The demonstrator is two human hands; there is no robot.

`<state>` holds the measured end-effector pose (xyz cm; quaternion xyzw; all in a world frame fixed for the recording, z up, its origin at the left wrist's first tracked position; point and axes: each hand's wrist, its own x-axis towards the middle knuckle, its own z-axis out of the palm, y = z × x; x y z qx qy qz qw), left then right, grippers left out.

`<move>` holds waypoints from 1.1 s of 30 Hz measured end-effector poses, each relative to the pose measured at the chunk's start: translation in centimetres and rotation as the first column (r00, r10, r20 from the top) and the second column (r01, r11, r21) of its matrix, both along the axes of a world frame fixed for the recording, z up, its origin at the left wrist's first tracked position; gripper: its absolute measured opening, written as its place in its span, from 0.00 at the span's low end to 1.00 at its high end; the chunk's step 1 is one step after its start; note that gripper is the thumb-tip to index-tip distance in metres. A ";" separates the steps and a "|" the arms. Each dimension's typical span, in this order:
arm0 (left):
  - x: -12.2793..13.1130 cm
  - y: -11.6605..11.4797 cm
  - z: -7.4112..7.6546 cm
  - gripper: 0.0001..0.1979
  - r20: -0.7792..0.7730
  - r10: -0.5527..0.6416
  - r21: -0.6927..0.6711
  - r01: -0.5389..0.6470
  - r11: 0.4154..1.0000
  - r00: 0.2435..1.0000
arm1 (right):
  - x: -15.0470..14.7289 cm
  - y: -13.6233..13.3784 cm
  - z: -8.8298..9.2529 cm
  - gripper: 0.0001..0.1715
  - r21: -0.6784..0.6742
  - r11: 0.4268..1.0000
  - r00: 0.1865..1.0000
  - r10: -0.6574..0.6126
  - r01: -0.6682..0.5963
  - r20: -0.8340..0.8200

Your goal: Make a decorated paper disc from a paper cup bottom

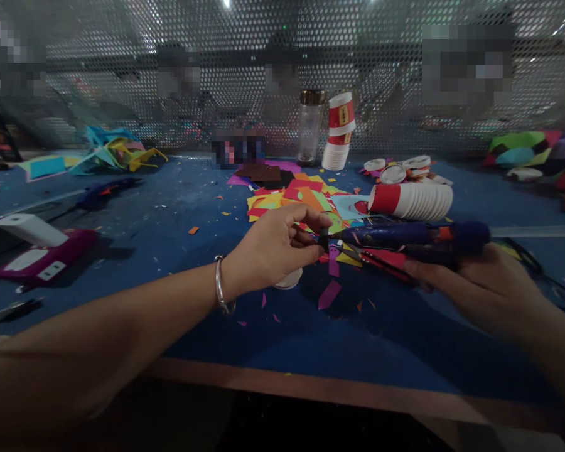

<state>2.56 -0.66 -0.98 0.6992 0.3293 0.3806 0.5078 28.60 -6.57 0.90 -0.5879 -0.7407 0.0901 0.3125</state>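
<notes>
My right hand (480,282) grips a dark blue glue gun (414,236) that lies level, its nozzle pointing left. My left hand (275,245), a metal bangle on its wrist, is pinched closed right at the nozzle tip on a small dark piece I cannot make out. Just below the left hand stands a small white paper cup (289,279), mostly hidden by it. Coloured paper scraps (301,201) and a purple strip (329,294) lie on the blue table (169,251) around both hands. Red-handled scissors (381,260) lie under the gun.
A stack of red-and-white paper cups (412,199) lies on its side behind the gun; more cups (339,132) and a clear bottle (309,129) stand by the perforated screen. A second glue gun (106,191) and a magenta-and-white device (42,251) sit at left. The wooden table edge (311,386) is near me.
</notes>
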 end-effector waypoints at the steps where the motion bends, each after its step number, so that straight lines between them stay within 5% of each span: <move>1: 0.0 0.0 0.0 0.15 -0.002 0.000 0.005 0.000 1.000 1.000 | 0.0 0.0 0.0 0.22 -0.002 1.000 1.000 -0.001 0.001 0.002; 33: 0.0 -0.5 1.0 0.17 0.057 0.023 -0.078 -0.019 0.997 0.998 | 0.0 0.1 0.2 0.24 -0.003 0.999 0.999 -0.035 0.035 -0.025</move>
